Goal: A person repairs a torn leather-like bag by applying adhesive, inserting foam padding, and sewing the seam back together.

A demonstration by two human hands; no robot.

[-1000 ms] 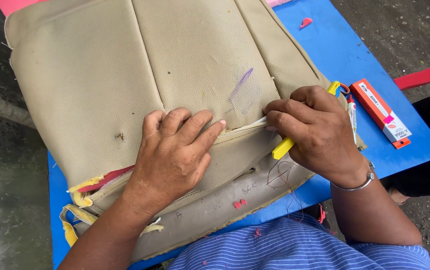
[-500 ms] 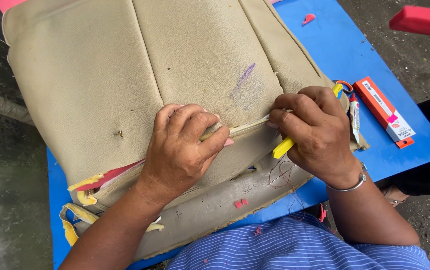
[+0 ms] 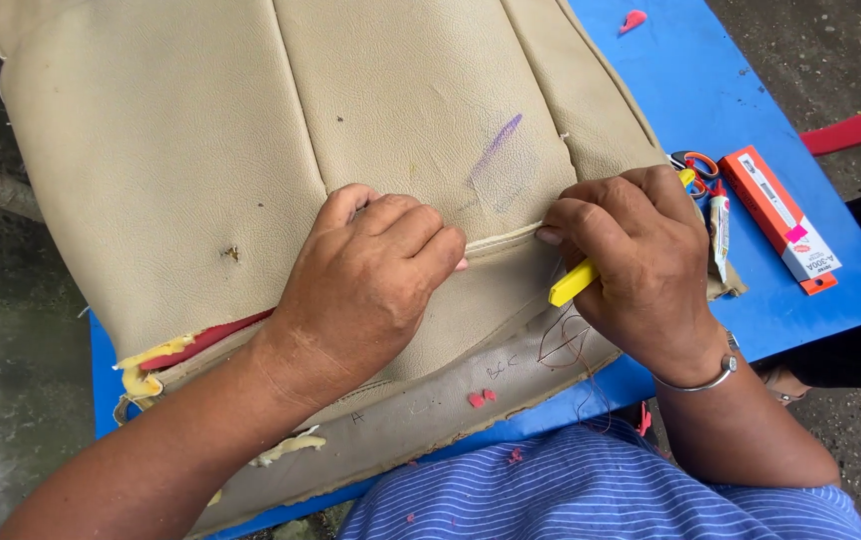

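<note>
A beige leather seat cover (image 3: pixel 281 130) lies spread across the blue worktop (image 3: pixel 711 90). The left hand (image 3: pixel 371 280) presses down on it with curled fingers, its grip grasping nothing. Just right along the seam, the right hand (image 3: pixel 641 260) is clenched around a yellow seam ripper (image 3: pixel 576 282). Scissors (image 3: pixel 696 165) and an orange box (image 3: pixel 779 218) lie beside it

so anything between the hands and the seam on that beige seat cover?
Nothing visible. The left hand presses on the beige seat cover at the seam, and the right hand, holding a yellow tool, touches the seam's other end.
</note>
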